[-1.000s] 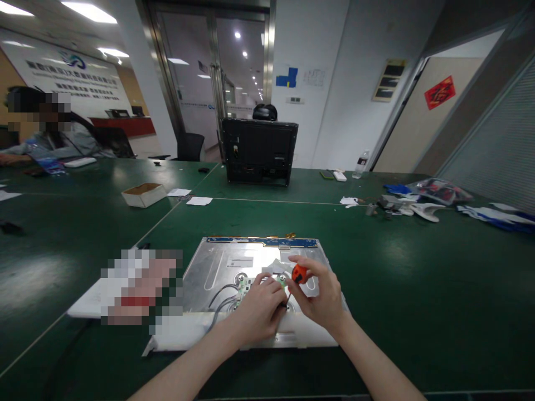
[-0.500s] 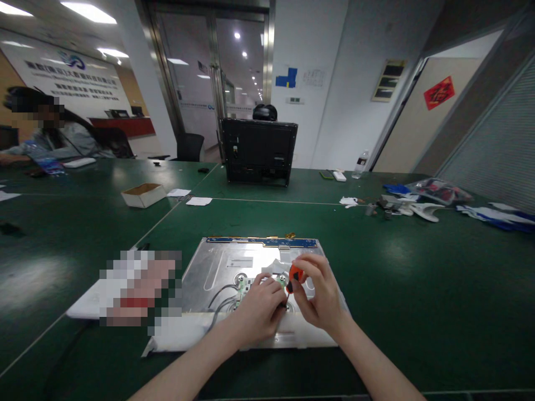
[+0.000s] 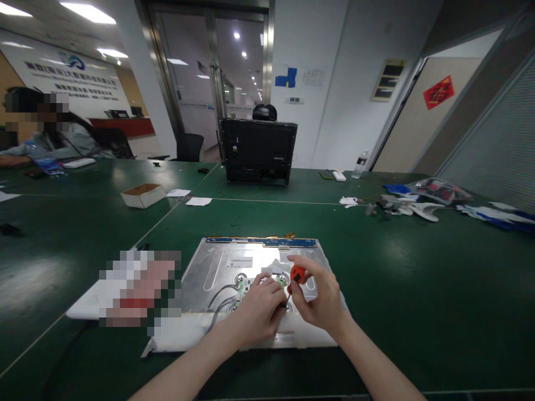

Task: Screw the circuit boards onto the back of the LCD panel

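A silver display panel [image 3: 217, 267] lies back side up on the green table in front of me. In my right hand [image 3: 320, 292], the thumb and fingers are closed around the orange and black handle of a screwdriver [image 3: 298, 274]. Its thin shaft slants down to the panel near a round mount. My left hand [image 3: 261, 306] rests over a green circuit board [image 3: 244, 285], its fingers curled in by the screwdriver's tip. Whatever these fingers hold is hidden. Grey cables [image 3: 221, 303] run out from the board on the left. A blue circuit strip [image 3: 251, 241] lines the panel's far edge.
A white object [image 3: 90, 295], partly pixelated, lies left of the panel. Farther off are an open box [image 3: 143, 196], paper slips [image 3: 199, 201], a black monitor-like unit [image 3: 259, 150], a bottle [image 3: 360, 164] and loose parts [image 3: 393, 203]. Another person [image 3: 62, 136] sits far left.
My right hand has turned slightly, rolling the screwdriver's handle, which now leans a little more to the right. My left hand and the panel have stayed in place.
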